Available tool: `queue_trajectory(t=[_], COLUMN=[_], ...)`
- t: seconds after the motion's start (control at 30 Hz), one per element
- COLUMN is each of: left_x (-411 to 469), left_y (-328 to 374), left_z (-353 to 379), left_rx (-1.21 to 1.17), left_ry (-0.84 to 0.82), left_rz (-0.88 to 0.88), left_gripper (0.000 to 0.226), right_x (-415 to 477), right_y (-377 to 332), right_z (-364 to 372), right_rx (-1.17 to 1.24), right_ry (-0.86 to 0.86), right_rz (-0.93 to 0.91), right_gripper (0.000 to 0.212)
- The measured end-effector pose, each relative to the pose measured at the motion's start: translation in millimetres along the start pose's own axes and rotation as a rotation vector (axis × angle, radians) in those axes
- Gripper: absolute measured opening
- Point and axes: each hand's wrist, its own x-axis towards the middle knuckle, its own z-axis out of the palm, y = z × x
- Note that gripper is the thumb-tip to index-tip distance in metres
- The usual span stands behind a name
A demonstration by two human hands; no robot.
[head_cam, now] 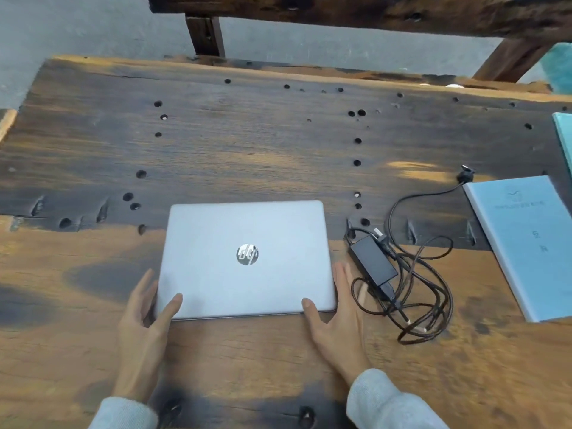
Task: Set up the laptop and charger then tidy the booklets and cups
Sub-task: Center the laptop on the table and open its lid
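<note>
A closed silver laptop [246, 258] lies flat on the wooden table [216, 144] right in front of me. My left hand [144, 317] rests at its near left corner, thumb on the lid and fingers along the left edge. At the near right corner my right hand [335, 317] does the same, thumb on the lid, fingers along the right side. Neither hand is closed around it. To the right, the black charger brick [373, 261] sits in a tangle of its cable [427, 292]. A pale blue booklet [529, 243] lies further right. No cups show.
The edge of a second, teal booklet [565, 137] shows at the far right. The cable's plug [465, 174] lies beside the blue booklet's far corner. A dark wooden bench [340, 13] stands beyond the table's far edge. The tabletop has many small holes.
</note>
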Motion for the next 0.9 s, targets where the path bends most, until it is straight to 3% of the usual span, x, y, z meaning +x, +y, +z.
queue_trajectory(t=[0.2, 0.37, 0.6, 0.9], left_x=[-33, -48, -64, -69], left_y=[-1, -9, -8, -3], left_z=[43, 72, 121, 128], left_rx=[-0.017, -0.012, 0.016, 0.056], left_ry=[-0.052, -0.115, -0.188, -0.174], left_rz=[0.005, -0.006, 0.066, 0.078], left_gripper=[0.061, 0.078, 0.070, 0.064], right_x=[-1, -2, -3, -8], right_y=[35, 61, 88, 94], right_z=[-49, -84, -129, -129], right_rx=[-0.079, -0.094, -0.128, -0.092], right_ry=[0.035, 0.057, 0.101, 0.105], right_rz=[0.040, 0.065, 0.117, 0.171], right_gripper=[0.093, 0.097, 0.096, 0.089])
